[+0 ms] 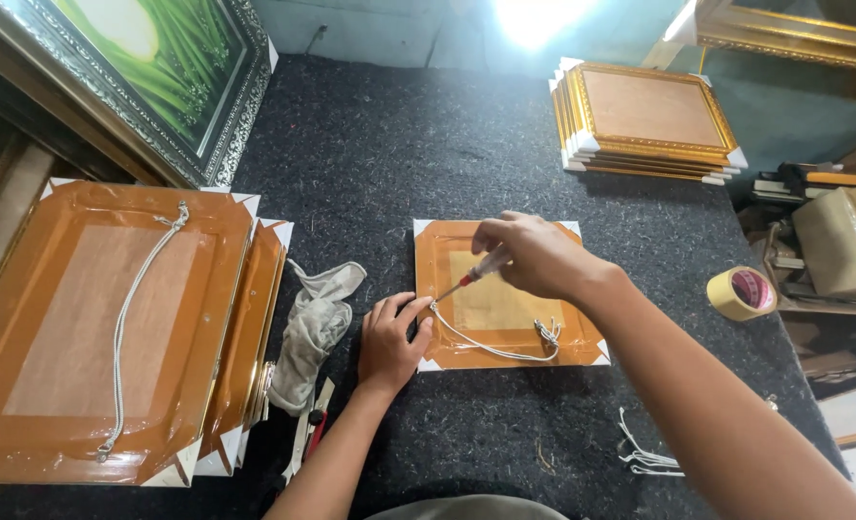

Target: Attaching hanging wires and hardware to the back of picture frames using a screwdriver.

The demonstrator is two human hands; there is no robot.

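A small picture frame (582, 339) lies face down in the middle of the dark felt table, its back sealed with brown tape. My right hand (534, 255) is closed around a screwdriver (468, 277) whose tip touches the frame's left side. My left hand (392, 335) rests at the frame's left edge, fingers pinching the end of a white hanging cord (490, 349) beside the screwdriver tip. The cord loops across the frame's lower part to a knot on the right.
Two larger taped frames (110, 327) lie stacked at left, the top one with a cord. A grey cloth (314, 323) and small tools sit between. A stack of gold frames (645, 120) stands at back right, a tape roll (742, 293) at right, and loose cords (645, 453) lie near the front.
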